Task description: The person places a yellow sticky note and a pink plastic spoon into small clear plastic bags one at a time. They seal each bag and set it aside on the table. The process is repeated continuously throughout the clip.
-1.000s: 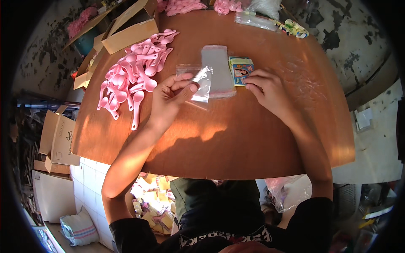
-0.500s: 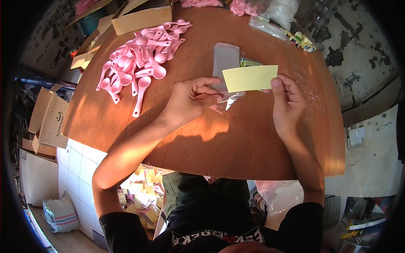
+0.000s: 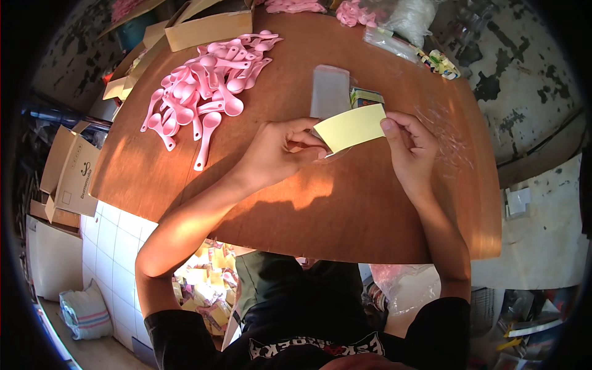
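Observation:
My right hand (image 3: 412, 145) pinches the right end of a curved yellow card (image 3: 353, 128) between thumb and fingers. The card's left end lies at the fingertips of my left hand (image 3: 290, 145). That hand is closed on a small clear plastic bag, of which only a thin shiny edge (image 3: 338, 152) shows below the card. Whether the card's end is inside the bag, I cannot tell. Just beyond the hands lie a stack of clear plastic bags (image 3: 330, 89) and a stack of printed cards (image 3: 368, 97), partly covered by the yellow card.
A heap of pink plastic spoons (image 3: 200, 86) covers the table's left side. Behind it stands an open cardboard box (image 3: 209, 28). Plastic packs (image 3: 391, 44) and pink items (image 3: 354, 12) lie at the far edge. Packed yellow-carded pieces (image 3: 209, 277) fill a space below the table.
The yellow card has moved left and slightly down, tilting, so its left end meets my left fingers. My right hand came along with it. My left hand has barely moved.

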Available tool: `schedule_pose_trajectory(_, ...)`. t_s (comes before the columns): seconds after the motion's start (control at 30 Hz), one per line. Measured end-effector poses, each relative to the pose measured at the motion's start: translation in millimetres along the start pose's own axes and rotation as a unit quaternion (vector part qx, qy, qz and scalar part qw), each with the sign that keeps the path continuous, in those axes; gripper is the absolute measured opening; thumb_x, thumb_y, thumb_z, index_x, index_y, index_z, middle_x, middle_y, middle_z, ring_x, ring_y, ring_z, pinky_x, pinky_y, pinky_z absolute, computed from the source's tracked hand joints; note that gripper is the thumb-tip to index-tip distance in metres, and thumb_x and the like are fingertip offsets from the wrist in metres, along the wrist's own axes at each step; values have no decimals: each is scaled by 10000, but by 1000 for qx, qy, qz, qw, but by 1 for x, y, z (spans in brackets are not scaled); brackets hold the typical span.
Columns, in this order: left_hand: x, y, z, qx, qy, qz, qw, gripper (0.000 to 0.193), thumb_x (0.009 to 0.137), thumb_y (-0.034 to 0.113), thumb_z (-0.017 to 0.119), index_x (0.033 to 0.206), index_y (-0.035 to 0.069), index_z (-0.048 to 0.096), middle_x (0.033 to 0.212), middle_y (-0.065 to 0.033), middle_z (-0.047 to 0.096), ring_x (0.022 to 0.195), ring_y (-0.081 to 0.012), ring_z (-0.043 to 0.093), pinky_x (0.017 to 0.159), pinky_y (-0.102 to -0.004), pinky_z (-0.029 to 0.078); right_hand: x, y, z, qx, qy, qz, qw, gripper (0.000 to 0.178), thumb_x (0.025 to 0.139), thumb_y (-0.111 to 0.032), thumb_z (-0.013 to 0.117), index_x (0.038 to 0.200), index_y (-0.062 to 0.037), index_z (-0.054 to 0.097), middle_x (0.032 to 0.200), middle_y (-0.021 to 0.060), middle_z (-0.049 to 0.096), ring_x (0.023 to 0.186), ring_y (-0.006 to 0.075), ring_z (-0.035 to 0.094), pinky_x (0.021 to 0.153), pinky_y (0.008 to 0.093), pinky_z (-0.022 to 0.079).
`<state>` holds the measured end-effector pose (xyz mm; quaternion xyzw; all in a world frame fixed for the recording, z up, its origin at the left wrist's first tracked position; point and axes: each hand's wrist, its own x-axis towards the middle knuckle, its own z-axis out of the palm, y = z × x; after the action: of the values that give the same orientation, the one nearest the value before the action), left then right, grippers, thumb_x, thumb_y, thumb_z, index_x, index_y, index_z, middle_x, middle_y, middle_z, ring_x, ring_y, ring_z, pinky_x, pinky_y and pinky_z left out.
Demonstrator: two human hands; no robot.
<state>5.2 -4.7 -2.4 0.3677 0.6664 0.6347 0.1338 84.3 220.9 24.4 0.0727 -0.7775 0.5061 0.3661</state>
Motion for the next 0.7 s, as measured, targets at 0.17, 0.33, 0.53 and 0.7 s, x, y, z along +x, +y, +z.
schedule_pose_trajectory(0.17,0,6,-3,-47,-23,-51,997,341,866,-11,664,1202,-30,612,943,-102,733,890,-101,682,798,-245,549,-2,7,1,-54,-51,-16,997,149,893,-106,687,972,20,697,899,70,719,786,92,627,733,236,496)
schedule_pose_trajectory(0.33,1,6,-1,4,-14,-2,1000,348,872,5,666,1215,-17,612,952,-98,733,846,-80,668,766,-251,554,-5,6,5,-21,-67,3,998,144,890,-109,689,966,13,700,888,70,717,767,87,624,712,238,492)
schedule_pose_trajectory(0.53,-2,12,1,22,-46,-38,998,404,888,25,673,1272,-26,561,1037,-101,706,922,-100,644,779,-258,566,-16,0,17,2,-124,2,992,134,864,-98,709,967,-19,674,874,56,695,809,123,655,735,273,506)
schedule_pose_trajectory(0.7,-7,21,2,114,-15,19,993,379,863,43,703,1224,-16,606,1014,-100,717,878,-68,646,745,-243,564,-17,-8,20,-26,-197,-68,978,166,861,-65,682,1020,-16,677,1013,88,680,926,160,639,790,294,502)
